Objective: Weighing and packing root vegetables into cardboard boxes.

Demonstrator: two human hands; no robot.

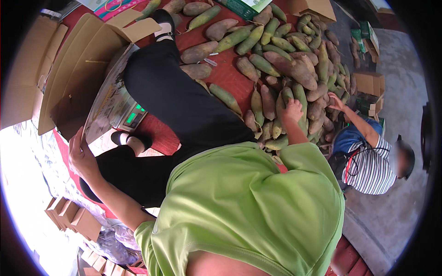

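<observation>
At the left, my left hand (81, 158) has its fingers bent around the near edge of an open cardboard box (99, 115). The box rests on a digital scale (136, 115) with a lit green display. Over on the right, my right hand (293, 111) is closed on a green radish (287, 94) in a large pile. The pile (294, 64) mixes long green radishes with brownish, soil-covered ones. My fingers partly cover the gripped radish. The box's contents are hidden by its raised flaps.
A co-worker (368, 156) in a striped shirt reaches a hand (337, 102) to the pile's right edge. More cardboard boxes (368, 83) stand beyond, on the grey floor. Folded cartons (73, 216) lie at lower left. Red cloth (193, 37) lies beneath the radishes.
</observation>
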